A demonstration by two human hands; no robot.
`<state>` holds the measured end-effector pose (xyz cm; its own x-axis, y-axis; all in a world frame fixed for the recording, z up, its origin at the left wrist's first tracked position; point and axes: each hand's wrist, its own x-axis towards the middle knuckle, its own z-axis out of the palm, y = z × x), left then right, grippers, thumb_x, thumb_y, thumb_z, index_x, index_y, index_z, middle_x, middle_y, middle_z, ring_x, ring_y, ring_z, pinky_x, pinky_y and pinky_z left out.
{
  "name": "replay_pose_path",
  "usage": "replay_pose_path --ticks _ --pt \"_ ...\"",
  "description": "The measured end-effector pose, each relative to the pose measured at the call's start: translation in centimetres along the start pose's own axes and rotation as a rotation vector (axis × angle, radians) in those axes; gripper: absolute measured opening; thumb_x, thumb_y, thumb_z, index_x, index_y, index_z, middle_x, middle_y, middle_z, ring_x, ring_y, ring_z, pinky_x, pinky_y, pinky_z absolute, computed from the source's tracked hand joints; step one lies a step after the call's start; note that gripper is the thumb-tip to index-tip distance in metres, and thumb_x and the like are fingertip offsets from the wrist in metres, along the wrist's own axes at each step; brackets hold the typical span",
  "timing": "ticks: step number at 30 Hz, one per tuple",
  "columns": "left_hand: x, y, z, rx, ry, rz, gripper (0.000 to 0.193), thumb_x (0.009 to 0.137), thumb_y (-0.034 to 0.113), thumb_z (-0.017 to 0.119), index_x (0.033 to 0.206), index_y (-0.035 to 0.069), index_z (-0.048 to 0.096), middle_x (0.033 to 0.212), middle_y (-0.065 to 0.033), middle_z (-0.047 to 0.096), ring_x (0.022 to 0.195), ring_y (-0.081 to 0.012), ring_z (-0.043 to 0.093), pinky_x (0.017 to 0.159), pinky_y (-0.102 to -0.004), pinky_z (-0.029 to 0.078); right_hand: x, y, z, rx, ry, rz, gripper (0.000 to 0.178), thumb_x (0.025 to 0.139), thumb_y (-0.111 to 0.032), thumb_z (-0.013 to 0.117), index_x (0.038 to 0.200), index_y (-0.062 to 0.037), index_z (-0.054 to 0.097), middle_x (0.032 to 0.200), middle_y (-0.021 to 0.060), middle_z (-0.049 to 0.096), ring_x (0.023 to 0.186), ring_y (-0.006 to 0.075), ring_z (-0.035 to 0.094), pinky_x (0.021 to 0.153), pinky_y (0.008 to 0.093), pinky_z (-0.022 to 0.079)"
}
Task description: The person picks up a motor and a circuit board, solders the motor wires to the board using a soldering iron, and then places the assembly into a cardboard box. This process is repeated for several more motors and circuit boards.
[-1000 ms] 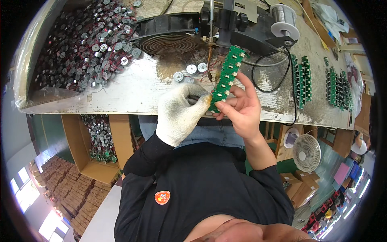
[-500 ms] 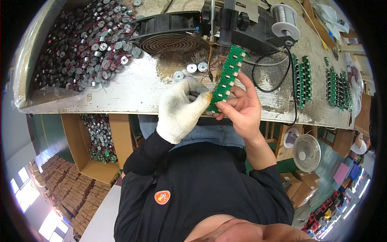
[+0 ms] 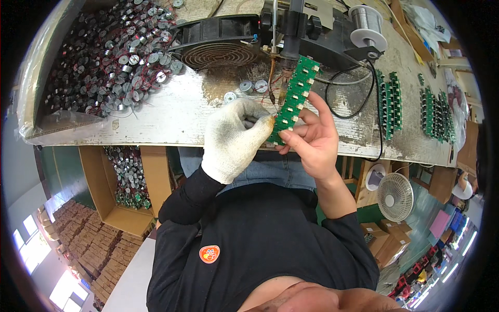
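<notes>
Workbench [image 3: 161,125] is spreading beneath the whole job, its worn white top showing brown staining around the soldering machine [image 3: 332,49]. From that machine the soldering iron [image 3: 292,44] is pointing downward, its metal end partly hidden by the green circuit-board strip [image 3: 295,96], which is slanting over the bench's near edge between both hands. By judgement, good work here is depending on steadiness: bracing the strip at one angle, presenting each joint squarely to the tip, and holding skin and glove clear of the hot end. The white-gloved left hand [image 3: 231,135] is resting nearly closed, thumb meeting the strip's lower left edge; whether it is gripping something thin there, the view is not showing. The bare right hand [image 3: 314,145] is pinching the strip's lower right part, closed to about the board's thickness, thumb on the face and forefinger reaching up along the edge. Smaller still, three round motors [image 3: 246,87] are lying just beyond the glove.
</notes>
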<state>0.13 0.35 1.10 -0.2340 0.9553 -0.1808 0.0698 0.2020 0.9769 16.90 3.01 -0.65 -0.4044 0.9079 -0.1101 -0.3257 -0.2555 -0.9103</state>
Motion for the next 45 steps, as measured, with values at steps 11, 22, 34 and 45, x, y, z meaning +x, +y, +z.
replay_pose_path --ticks 11,22,34,45 --pt "-0.3 -0.8 -0.1 0.036 0.012 -0.008 0.014 0.08 0.01 0.069 0.082 -0.003 0.065 0.071 -0.0072 0.064 0.064 -0.0083 0.059 0.058 -0.0239 0.047 -0.2 0.6 -0.1 -0.002 -0.002 0.019 0.073 0.081 0.014 0.06 0.142 -0.0045 0.024 0.109 0.0142 0.056 0.076 0.0183 0.067 0.059 0.0252 0.057" --pt "-0.2 -0.5 -0.7 0.22 -0.109 0.074 0.015 0.085 0.009 0.065 0.093 -0.004 0.064 0.08 -0.0067 0.064 0.07 -0.0099 0.059 0.063 -0.0244 0.047 -0.2 0.7 0.0 -0.026 0.055 0.001 0.074 0.08 0.015 0.057 0.143 -0.002 0.022 0.113 0.0238 0.056 0.069 0.0202 0.066 0.053 0.0265 0.056" --pt "0.9 -1.7 -2.9 0.456 0.223 0.601 0.028 0.073 0.005 0.071 0.098 0.003 0.059 0.106 -0.0141 0.056 0.073 -0.0242 0.062 0.063 -0.0323 0.05 0.1 1.1 -0.2 -0.054 0.122 -0.02 0.07 0.081 0.012 0.059 0.141 -0.0018 0.024 0.114 0.0217 0.056 0.07 0.0203 0.066 0.056 0.0276 0.058" --pt "4.2 -2.1 -11.6 0.931 0.534 0.233 0.043 0.077 0.024 0.073 0.113 0.004 0.058 0.098 -0.0167 0.061 0.086 -0.0309 0.062 0.074 -0.0374 0.05 0.3 1.3 -0.1 -0.067 0.071 -0.047 0.068 0.082 0.012 0.058 0.14 0.0014 0.024 0.112 0.0214 0.056 0.068 0.0209 0.066 0.055 0.0269 0.057"
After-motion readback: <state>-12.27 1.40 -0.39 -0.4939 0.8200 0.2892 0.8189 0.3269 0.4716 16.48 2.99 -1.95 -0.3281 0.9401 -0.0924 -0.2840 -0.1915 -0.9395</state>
